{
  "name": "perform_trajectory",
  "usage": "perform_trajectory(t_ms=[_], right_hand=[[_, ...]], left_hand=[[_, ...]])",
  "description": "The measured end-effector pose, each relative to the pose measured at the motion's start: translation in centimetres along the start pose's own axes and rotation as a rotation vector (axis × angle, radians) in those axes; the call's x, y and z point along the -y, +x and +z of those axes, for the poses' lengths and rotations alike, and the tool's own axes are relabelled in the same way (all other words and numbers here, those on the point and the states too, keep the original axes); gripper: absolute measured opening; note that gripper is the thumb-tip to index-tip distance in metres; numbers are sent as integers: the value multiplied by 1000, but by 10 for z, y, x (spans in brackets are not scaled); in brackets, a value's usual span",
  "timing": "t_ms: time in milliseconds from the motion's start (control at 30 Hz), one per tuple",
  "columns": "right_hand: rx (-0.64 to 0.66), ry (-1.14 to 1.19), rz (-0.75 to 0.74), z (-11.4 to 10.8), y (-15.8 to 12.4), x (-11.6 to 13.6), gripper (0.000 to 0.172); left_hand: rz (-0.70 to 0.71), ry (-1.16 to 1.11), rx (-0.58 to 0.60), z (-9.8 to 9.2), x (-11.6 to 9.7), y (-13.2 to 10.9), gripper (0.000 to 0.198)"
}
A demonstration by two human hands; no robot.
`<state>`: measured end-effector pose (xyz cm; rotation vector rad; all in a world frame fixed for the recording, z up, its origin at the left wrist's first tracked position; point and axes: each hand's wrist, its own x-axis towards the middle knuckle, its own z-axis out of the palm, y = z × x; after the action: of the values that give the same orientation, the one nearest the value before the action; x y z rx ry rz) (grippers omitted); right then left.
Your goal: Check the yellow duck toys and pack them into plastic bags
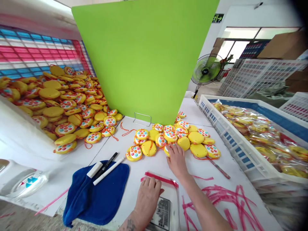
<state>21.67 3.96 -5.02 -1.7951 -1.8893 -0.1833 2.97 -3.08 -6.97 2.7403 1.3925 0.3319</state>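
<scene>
My right hand (pixel 176 159) reaches into a group of yellow turtle-shaped toys, its fingers curled over one yellow toy (pixel 166 150) that they partly cover. Dotted white shells with coloured spots show on some toys (pixel 134 153), while others (pixel 198 150) lie with plain yellow backs up. Nearer to me, my left hand (pixel 149 195) has its fingers bent over the top of a clear plastic bag (pixel 176 205) with a red strip along its mouth and a dark printed label. The bag lies flat on the white table (pixel 134 173).
A tipped bin (pixel 36 144) spills many toys at left. A green board (pixel 146 61) stands behind. Pens (pixel 108 171) lie on a blue cloth (pixel 113 199). Pink strips (pixel 216 192) and a slim tool (pixel 220 169) are at right, beside a white crate (pixel 226 138) of bagged toys.
</scene>
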Motion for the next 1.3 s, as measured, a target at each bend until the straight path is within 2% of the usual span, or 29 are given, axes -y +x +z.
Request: perform_trajectory(t_ms=[167, 267, 333, 400, 467, 533, 600, 700, 767, 867, 967, 1033, 1167, 1233, 1300], right_hand=[[-18, 79, -27, -2, 3, 6, 53], [-52, 156, -39, -14, 0, 5, 51], [-106, 255, 27, -25, -6, 3, 42], [-130, 531, 214, -36, -13, 2, 36], [-104, 920, 461, -45, -23, 3, 40], [-35, 1227, 625, -52, -32, 5, 47], [59, 1413, 672, -57, -40, 8, 56], [188, 1558, 657, -60, -47, 17, 61], [180, 1550, 666, -55, -47, 22, 54], [117, 1333, 649, -40, -46, 26, 42], [111, 1111, 569, -24, -50, 26, 36], [169, 1021, 504, -19, -54, 27, 32], [364, 897, 314, -23, -58, 29, 26], [386, 783, 232, -30, -55, 27, 27], [351, 616, 266, -37, -54, 21, 32]], left_hand=[[5, -14, 37, -6, 1, 7, 16], [30, -16, 39, -7, 2, 12, 18], [66, -37, 26, -6, 3, 13, 16], [112, -87, 3, -3, 4, 11, 9], [148, -155, -31, -1, 6, 8, 4], [152, -235, -73, 1, 9, 5, 9], [127, -306, -119, 2, 11, 4, 16], [104, -336, -135, 2, 13, 4, 32], [138, -309, -95, 2, 12, 4, 20], [184, -286, -71, 1, 12, 4, 12], [204, -329, -117, -3, 13, 2, 16], [197, -349, -166, -5, 13, 1, 12], [140, -424, -255, -10, 15, 0, 11], [134, -486, -260, -11, 16, 1, 10], [132, -541, -229, -11, 17, 1, 8]])
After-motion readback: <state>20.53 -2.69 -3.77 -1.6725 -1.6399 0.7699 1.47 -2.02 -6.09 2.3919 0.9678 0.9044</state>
